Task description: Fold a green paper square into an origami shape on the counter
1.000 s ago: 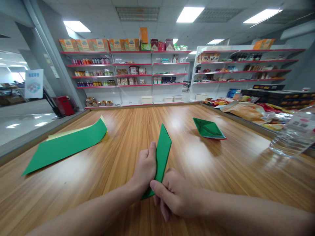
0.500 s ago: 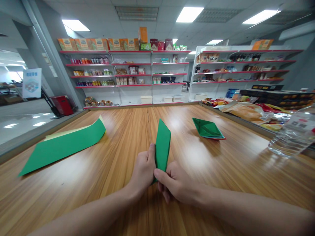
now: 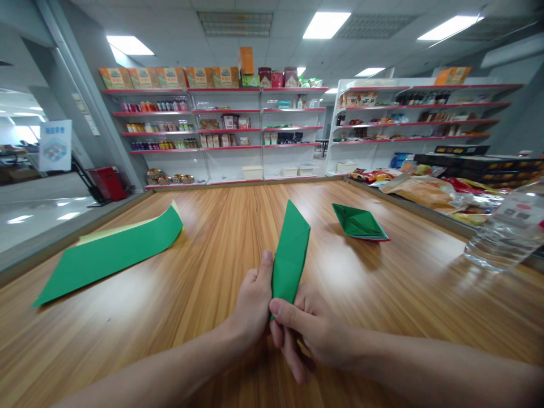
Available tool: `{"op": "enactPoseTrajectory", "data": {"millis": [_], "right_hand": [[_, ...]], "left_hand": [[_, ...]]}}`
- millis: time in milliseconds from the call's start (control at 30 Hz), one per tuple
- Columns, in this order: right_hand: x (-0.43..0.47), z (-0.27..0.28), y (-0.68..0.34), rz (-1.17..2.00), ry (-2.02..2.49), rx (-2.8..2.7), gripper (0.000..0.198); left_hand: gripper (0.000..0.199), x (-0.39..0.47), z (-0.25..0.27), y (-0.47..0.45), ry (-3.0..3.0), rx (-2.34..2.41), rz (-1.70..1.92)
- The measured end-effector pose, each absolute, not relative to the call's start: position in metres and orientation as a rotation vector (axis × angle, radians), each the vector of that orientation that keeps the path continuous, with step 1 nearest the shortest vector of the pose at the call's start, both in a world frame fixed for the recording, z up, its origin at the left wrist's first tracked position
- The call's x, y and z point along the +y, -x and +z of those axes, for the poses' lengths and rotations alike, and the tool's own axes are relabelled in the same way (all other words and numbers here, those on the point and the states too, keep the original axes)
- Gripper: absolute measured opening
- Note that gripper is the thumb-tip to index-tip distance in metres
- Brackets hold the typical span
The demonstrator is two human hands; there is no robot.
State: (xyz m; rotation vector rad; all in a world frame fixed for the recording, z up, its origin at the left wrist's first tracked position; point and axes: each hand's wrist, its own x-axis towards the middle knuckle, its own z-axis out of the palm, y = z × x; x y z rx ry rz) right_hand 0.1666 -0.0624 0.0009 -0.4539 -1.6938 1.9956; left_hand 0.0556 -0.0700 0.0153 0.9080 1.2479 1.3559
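Note:
A piece of folded green paper point(image 3: 292, 249) stands upright above the table, its pointed corner tilted up and to the right. My left hand point(image 3: 255, 294) is closed on its left edge, the thumb lying along the paper and the other fingers hidden behind. At the lower end, my right hand point(image 3: 312, 323) pinches the paper, thumb on the near face. To the right lies a folded green paper boat shape point(image 3: 359, 221) with red and blue edges beneath. On the left rest green sheets point(image 3: 114, 249) with yellow paper under them, their far end curled up.
The wooden table point(image 3: 204, 272) has a raised rim. A clear plastic bottle point(image 3: 501, 238) stands at the right edge, near snack packets point(image 3: 425, 190) and stacked black boxes point(image 3: 480, 167). Stocked shelves point(image 3: 229, 130) line the back.
The folded green paper has tilted to the right and turned to show more of its creased face. My right hand's lower fingers have stretched downward. Both hands have shifted slightly right.

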Motion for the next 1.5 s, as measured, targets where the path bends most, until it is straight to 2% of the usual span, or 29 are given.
{"op": "enactPoseTrajectory", "data": {"millis": [100,233,433,500,633,833,1033,1300,1400,1500], "right_hand": [[-0.058,0.001,-0.165,1.931,0.568,-1.722,0.056],[-0.053,0.002,-0.165,1.646,0.798,-1.847,0.057],[-0.056,0.006,-0.168,1.499,0.933,-2.145,0.044],[-0.055,0.006,-0.169,1.452,0.911,-2.077,0.042],[-0.050,0.004,-0.170,1.463,0.854,-1.937,0.053],[-0.051,0.005,-0.169,1.500,0.859,-2.111,0.055],[-0.039,0.009,-0.171,1.338,0.845,-1.693,0.051],[-0.035,0.015,-0.175,1.825,0.596,-1.436,0.048],[-0.034,0.014,-0.173,1.867,0.602,-1.374,0.046],[-0.029,0.011,-0.172,1.759,0.613,-1.471,0.053]], "left_hand": [[0.059,-0.067,0.019,-0.050,-1.028,1.348,1.421],[0.060,-0.059,0.016,-0.040,-1.259,1.454,1.447],[0.058,-0.053,0.016,-0.037,-1.275,1.502,1.410],[0.060,-0.053,0.017,-0.037,-1.297,1.438,1.363],[0.060,-0.054,0.016,-0.038,-1.317,1.329,1.250],[0.059,-0.051,0.010,-0.036,-1.222,1.435,1.217],[0.061,-0.051,0.016,-0.034,-1.352,1.351,1.223],[0.061,-0.063,0.021,-0.045,-0.977,1.220,1.092],[0.061,-0.064,0.021,-0.045,-0.849,1.191,1.064],[0.059,-0.061,0.014,-0.039,-0.748,1.025,1.007]]}}
